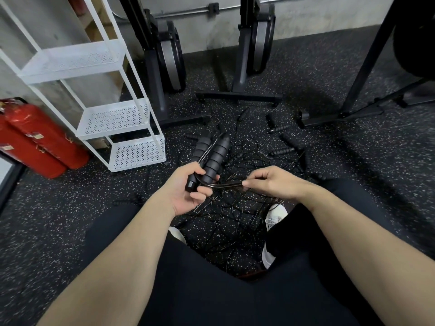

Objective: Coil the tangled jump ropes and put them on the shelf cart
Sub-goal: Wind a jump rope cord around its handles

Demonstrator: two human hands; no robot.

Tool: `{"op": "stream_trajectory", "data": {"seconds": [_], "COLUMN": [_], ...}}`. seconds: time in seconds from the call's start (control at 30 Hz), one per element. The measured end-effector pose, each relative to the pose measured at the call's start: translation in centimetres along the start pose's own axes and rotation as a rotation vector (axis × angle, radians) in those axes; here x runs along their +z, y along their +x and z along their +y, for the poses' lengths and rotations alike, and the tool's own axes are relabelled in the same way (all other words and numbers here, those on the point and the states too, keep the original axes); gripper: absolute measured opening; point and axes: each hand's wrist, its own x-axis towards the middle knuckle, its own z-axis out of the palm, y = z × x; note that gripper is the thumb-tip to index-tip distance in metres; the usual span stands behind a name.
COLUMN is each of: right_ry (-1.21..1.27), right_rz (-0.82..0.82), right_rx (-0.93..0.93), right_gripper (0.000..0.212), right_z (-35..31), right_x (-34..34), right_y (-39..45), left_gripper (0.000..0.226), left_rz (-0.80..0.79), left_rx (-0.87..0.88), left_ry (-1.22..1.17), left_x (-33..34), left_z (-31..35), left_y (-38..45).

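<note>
My left hand [188, 189] grips two black ribbed jump rope handles [213, 158] side by side, pointing up and away from me. Their thin black cord [226, 184] loops out from the handles' lower ends to my right hand [270, 182], which pinches it between thumb and fingers. Below my hands a tangle of black jump ropes [237, 215] lies on the speckled floor, with several loose handles [282, 151] scattered beyond. The white shelf cart [131, 132] with perforated shelves stands to the left, its shelves bare.
Two red fire extinguishers [35, 142] lie left of the cart. Black exercise machines [169, 62] stand against the back wall, and a rack's legs [341, 114] reach in at the right. My knees and white shoes [275, 217] frame the rope pile.
</note>
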Motion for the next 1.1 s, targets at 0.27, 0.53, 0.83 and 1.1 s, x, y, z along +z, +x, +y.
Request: {"op": "stream_trajectory", "data": {"seconds": [0.27, 0.53, 0.83, 1.1], "right_ry": [0.104, -0.072, -0.021, -0.096], "right_rz": [-0.019, 0.126, 0.162, 0.107], "right_rx": [-0.034, 0.105, 0.078, 0.039], "right_gripper": [0.014, 0.028, 0.04, 0.03], "right_z": [0.4, 1.1, 1.2, 0.5], "right_x": [-1.5, -1.0, -1.1, 0.0], "right_y": [-0.3, 1.0, 1.6, 1.3], "left_gripper": [0.043, 0.052, 0.05, 0.051], "left_rz": [-0.132, -0.206, -0.345, -0.109], "left_rx": [-0.039, -0.089, -0.172, -0.252], "left_ry": [-0.039, 0.276, 0.916, 1.381], "left_x": [0.2, 1.8, 3.6, 4.3], "left_z": [0.1, -1.5, -2.8, -4.6], "left_y": [-1.2, -1.4, -0.8, 0.7]}}
